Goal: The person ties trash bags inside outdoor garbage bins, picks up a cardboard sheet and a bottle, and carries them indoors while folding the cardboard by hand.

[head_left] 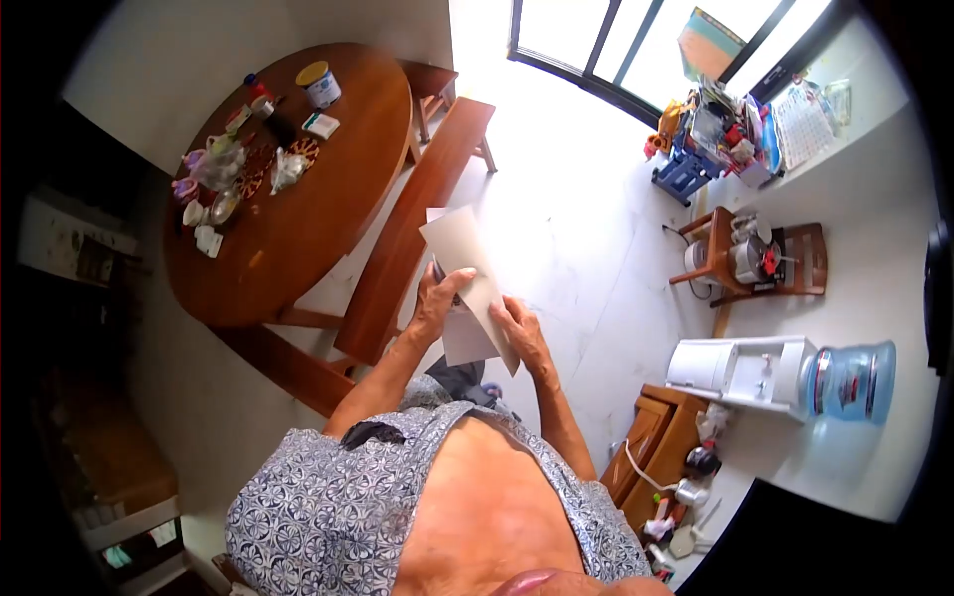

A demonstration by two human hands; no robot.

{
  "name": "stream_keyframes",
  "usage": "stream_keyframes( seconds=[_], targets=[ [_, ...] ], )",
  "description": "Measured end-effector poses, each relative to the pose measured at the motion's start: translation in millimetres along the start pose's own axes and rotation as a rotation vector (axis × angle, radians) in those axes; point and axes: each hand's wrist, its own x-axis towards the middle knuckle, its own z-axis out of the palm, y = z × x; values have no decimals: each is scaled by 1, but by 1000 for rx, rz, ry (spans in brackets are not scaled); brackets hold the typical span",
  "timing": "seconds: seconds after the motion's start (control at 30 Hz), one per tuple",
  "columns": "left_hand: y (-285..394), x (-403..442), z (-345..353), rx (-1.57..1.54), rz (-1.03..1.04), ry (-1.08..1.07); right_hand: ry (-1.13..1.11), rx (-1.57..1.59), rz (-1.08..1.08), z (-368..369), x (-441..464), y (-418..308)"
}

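Observation:
In front of my body I hold pale sheets of paper or thin card (pixel 458 238). My left hand (pixel 437 300) grips the left edge, its thumb lying on top of the upper sheet. A small dark object (pixel 438 269) shows beside its fingers, too little of it visible to name. My right hand (pixel 524 336) is closed on the right edge, fingers over the upper sheet. Another pale sheet (pixel 467 340) hangs lower, between my two hands and partly under the upper one.
To the left stands an oval wooden table (pixel 288 248) bearing a can (pixel 318 85), bags and small dishes. A long wooden bench (pixel 417 228) runs beside it. On the right are a water dispenser (pixel 745 370), a wooden cabinet (pixel 641 442) and a chair (pixel 717 256) with pots.

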Motion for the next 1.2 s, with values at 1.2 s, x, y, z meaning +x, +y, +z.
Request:
stream_keyframes(
  seconds=[1.2],
  targets=[
    [154, 911, 362, 170, -23, 15, -227, -14, -37, -511, 883, -195]
  ],
)
